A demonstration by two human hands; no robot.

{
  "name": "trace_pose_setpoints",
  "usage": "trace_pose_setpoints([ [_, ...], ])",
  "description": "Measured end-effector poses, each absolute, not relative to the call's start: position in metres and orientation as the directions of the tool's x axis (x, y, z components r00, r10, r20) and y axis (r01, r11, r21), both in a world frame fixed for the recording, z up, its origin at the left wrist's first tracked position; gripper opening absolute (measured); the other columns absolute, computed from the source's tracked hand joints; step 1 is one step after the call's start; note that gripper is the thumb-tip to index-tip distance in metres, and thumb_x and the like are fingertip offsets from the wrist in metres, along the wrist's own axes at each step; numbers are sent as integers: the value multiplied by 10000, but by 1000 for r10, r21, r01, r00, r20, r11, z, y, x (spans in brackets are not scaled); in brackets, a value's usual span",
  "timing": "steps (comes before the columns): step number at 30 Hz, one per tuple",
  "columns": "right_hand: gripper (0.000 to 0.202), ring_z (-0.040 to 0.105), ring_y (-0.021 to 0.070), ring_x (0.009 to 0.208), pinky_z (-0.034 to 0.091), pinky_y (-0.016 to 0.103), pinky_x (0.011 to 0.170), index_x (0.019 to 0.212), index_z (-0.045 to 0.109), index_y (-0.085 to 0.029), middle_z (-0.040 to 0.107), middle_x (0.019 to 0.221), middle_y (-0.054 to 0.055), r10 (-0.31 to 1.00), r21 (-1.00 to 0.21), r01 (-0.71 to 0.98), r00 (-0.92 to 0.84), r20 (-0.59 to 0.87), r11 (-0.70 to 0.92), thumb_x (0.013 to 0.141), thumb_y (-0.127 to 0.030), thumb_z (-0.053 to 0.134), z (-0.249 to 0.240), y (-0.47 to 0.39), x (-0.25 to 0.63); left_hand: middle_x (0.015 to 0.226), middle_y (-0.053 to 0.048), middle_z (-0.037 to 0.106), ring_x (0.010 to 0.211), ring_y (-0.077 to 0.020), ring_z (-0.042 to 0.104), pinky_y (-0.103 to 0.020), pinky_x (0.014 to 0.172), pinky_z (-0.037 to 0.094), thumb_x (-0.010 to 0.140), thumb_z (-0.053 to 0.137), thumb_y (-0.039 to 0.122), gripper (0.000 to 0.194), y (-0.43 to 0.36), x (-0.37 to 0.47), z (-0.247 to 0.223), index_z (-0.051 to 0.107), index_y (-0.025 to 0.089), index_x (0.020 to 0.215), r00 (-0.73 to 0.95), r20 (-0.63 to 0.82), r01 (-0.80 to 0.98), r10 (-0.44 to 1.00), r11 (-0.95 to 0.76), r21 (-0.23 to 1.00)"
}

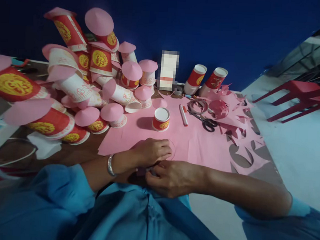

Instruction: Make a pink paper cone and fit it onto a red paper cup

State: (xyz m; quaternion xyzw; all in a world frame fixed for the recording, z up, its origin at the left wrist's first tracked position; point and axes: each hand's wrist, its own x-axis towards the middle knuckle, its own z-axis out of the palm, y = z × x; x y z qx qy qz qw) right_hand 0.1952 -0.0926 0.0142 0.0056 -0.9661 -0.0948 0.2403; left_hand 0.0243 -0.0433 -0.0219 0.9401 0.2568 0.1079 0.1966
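My left hand [155, 151] and right hand [171, 177] are curled lower-center, can't tell on what. Red cup [161, 123] sits mid-frame on pink paper [204, 148].

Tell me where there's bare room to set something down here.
Best patch: the pink paper between the scissors and your right forearm. A smaller, partly shadowed one lies left of the short cup, between the heap of hatted cups and your left hand. It's crowded at left, under that heap, and at right, where paper scraps lie.
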Motion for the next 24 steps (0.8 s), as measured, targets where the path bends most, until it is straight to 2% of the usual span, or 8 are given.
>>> trace_pose_setpoints([
  [3,333,589,128,606,528,284,504,795,771,-220,757,893,-3,-91,156,-15,-861,500,988,1004,-142,524,15,-88,196,964,-42,681,784,-149,620,-270,650,452,1043,520,280,238,-42,25,-15,739,207,984,822,150,394,549,-740,545],
  [5,266,650,133,682,571,268,599,874,761,-239,767,935,5,-31,-15,-48,-835,549,999,1018,-184,544,25,-80,202,900,-45,689,792,-159,626,-281,688,478,1044,510,324,283,-41,23,-6,738,199,931,781,219,295,585,-654,696],
  [8,166,735,191,952,622,311,807,1119,707,-243,767,1090,65,387,-574,-63,-678,625,817,1036,-300,575,36,-62,214,748,-29,654,695,-158,587,-295,641,476,1034,504,470,413,-37,18,4,688,190,792,634,256,112,730,-415,903],
  [11,219,707,149,752,594,275,642,1148,684,-229,751,993,53,820,-906,-225,-389,421,358,994,-385,684,28,-39,223,690,-20,626,549,-124,522,-273,510,417,1012,453,651,548,-32,14,5,654,180,817,448,158,-72,880,-140,987],
  [13,284,669,131,653,557,246,560,1049,702,-209,729,864,20,911,-927,-329,-300,284,181,894,-422,808,15,-27,225,772,-39,678,530,-115,546,-260,479,418,953,506,732,581,-30,14,3,665,173,940,436,118,-149,892,-58,987],
  [16,316,631,115,587,526,226,520,967,717,-184,695,743,-7,944,-929,-363,-279,178,68,839,-436,858,-2,-19,226,725,1,656,513,-99,546,-236,482,434,864,705,664,505,-32,17,2,654,178,992,446,77,-38,892,-67,997],
  [19,336,625,108,574,518,218,511,961,711,-180,693,738,-9,942,-938,-341,-289,172,67,815,-434,877,-7,-20,227,611,40,585,490,-87,505,-222,492,416,918,697,520,343,-34,19,5,657,180,906,407,124,142,905,-197,970],
  [24,349,613,103,547,528,231,510,982,729,-179,669,716,-21,936,-959,-261,-298,189,110,800,-430,890,-1,-26,229,726,-16,707,605,-118,576,-247,595,444,949,654,383,212,-33,15,8,715,182,919,400,353,348,846,-497,795],
])
